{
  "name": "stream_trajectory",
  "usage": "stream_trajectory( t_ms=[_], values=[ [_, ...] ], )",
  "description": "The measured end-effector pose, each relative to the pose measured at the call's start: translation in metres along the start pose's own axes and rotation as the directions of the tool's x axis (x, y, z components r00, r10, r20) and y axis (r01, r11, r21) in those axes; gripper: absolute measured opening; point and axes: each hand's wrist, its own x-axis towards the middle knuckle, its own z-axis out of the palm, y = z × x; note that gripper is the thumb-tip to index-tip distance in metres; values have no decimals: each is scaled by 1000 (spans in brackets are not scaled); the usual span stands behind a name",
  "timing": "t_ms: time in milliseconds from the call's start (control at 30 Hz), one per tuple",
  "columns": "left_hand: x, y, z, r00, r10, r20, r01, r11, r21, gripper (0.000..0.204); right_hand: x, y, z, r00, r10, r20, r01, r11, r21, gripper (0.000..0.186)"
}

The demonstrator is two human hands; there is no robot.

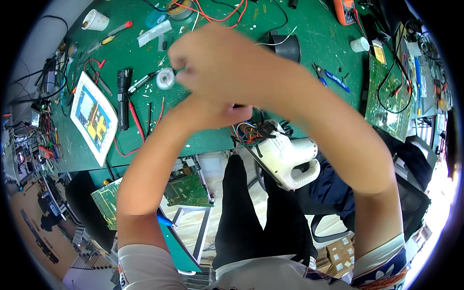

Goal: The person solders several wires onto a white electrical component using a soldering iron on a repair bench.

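Observation:
My right hand (215, 55), blurred by motion, crosses above my left hand over the near part of the green bench (208, 140). Its fingers are curled, and I cannot make out what they hold, if anything. Partly covered by the right hand and wrist, my left hand (217, 108) has its fingers closed; a small dark patch shows at them, too hidden to name. Just beyond its knuckles, a white plastic appliance with a looped handle (282, 157) lies tilted at the bench edge, loose coloured wires (249, 133) coming out of its end. A small clear reel (166, 78) lies left of my right fingers.
To the left are a black flashlight (123, 99), a printed picture sheet (94, 121) and red test leads (137, 123). Behind my hands stands a black cup (286, 47). Blue-handled pliers (337, 81), a white cup (359, 45) and an orange multimeter (344, 12) lie to the right.

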Motion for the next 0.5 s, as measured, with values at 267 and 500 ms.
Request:
stream_trajectory(
  t_ms=[267,500],
  values=[
    [-7,-8,-11,972,-187,140,189,982,-6,43,47,-22,60,914,160,373,-77,971,-228,13],
    [-8,-3,-6,947,-292,133,295,955,-2,34,-5,-23,-35,980,64,187,20,908,-419,10]
  ],
)
